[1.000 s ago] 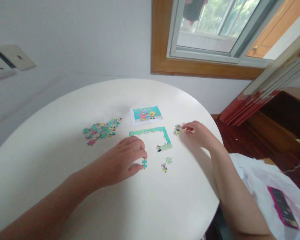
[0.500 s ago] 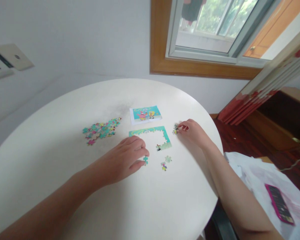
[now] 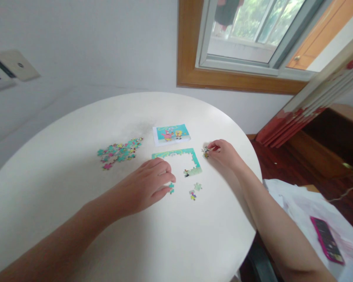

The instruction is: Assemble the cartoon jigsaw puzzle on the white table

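Fingers of right hand now at small pile, grip unclear; teal piece still in left hand

Wall plates at upper left; wood-framed window at upper right, beside a red-and-cream curtain; below, dark reddish floor; at lower right, pink-edged phone lying on a crumpled white covering
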A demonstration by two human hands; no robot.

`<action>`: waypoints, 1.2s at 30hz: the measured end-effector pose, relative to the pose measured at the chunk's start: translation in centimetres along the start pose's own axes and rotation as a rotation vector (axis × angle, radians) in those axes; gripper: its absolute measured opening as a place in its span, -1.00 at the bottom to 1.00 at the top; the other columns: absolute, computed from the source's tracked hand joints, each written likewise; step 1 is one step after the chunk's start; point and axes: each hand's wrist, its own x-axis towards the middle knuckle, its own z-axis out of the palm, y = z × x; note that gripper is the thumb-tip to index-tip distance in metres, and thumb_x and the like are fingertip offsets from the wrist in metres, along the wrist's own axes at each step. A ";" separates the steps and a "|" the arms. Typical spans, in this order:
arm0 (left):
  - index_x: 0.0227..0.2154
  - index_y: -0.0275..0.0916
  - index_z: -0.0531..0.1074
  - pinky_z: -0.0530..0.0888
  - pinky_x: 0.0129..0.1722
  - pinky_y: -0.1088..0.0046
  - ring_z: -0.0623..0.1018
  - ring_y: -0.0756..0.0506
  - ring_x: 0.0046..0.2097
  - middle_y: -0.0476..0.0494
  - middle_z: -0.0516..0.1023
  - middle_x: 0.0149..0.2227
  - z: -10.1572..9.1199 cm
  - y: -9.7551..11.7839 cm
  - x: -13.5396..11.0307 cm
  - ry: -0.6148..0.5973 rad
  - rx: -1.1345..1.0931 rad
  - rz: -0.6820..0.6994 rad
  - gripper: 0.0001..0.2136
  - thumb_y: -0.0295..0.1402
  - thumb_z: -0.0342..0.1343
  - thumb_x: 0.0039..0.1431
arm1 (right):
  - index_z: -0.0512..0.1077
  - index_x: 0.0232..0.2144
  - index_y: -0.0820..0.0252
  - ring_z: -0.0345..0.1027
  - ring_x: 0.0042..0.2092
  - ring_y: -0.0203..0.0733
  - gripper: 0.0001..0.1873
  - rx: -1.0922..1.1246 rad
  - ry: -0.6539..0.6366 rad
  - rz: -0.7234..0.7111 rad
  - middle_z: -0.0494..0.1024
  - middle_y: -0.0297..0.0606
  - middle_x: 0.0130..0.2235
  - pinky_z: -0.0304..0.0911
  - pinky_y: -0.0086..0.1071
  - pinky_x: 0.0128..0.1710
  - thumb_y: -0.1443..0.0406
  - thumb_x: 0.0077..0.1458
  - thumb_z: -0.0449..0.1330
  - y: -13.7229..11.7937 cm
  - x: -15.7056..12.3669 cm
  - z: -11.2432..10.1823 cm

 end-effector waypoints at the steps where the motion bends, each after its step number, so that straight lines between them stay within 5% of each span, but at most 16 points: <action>1: -0.17 -0.17 0.43 0.25 0.05 0.27 0.37 -0.15 -0.03 -0.12 0.40 -0.14 0.0 0.0 0.0 0.001 0.001 0.001 -0.87 -0.40 0.04 0.26 | 0.49 -0.42 0.24 0.37 -0.35 -0.26 -0.92 0.025 -0.009 0.006 0.54 -0.25 -0.36 0.20 -0.42 -0.32 0.41 -0.07 0.22 -0.2 0.0 0.0; 11: -0.17 -0.18 0.44 0.28 0.05 0.26 0.39 -0.15 -0.03 -0.13 0.43 -0.13 -0.2 0.3 0.2 0.014 0.008 -0.016 -0.86 -0.43 0.05 0.24 | 0.42 -0.44 0.20 0.36 -0.38 -0.27 -0.94 0.307 0.044 -0.066 0.52 -0.33 -0.43 0.19 -0.41 -0.34 0.33 -0.04 0.16 -1.0 -0.1 0.1; 16: -0.11 -0.20 0.44 0.29 0.06 0.23 0.39 -0.17 -0.01 -0.15 0.44 -0.12 0.1 0.2 0.3 0.067 0.044 -0.043 -0.81 -0.42 0.05 0.24 | 0.50 -0.36 0.19 0.38 -0.31 -0.29 -0.88 0.378 -0.108 -0.245 0.56 -0.32 -0.37 0.20 -0.43 -0.29 0.33 0.03 0.16 -3.3 -1.7 0.6; 24: -0.18 -0.24 0.48 0.34 -0.05 0.22 0.38 -0.18 -0.09 -0.16 0.44 -0.22 1.6 0.2 1.3 0.220 0.058 -0.213 -0.82 -0.33 0.00 0.30 | 0.56 -0.34 0.15 0.40 -0.28 -0.28 -0.83 0.369 -0.323 -0.366 0.57 -0.32 -0.35 0.29 -0.42 -0.22 0.42 0.02 0.20 -6.1 -3.8 1.9; 32: -0.37 -0.26 0.48 0.32 -0.06 0.23 0.34 -0.17 -0.10 -0.15 0.40 -0.26 2.3 0.8 2.2 0.253 -0.017 -0.244 -0.83 -0.39 0.01 0.27 | 0.58 -0.33 0.15 0.40 -0.30 -0.30 -0.79 0.358 -0.355 -0.421 0.58 -0.32 -0.38 0.26 -0.45 -0.27 0.44 0.06 0.15 -6.1 -3.7 1.7; 36: -0.39 -0.26 0.49 0.32 -0.04 0.22 0.32 -0.18 -0.08 -0.17 0.39 -0.22 2.8 0.7 2.5 0.250 -0.028 -0.249 -0.83 -0.41 0.02 0.26 | 0.58 -0.31 0.14 0.39 -0.25 -0.26 -0.77 0.253 -0.269 -0.498 0.58 -0.31 -0.35 0.24 -0.39 -0.17 0.44 0.08 0.15 -5.6 -3.5 1.3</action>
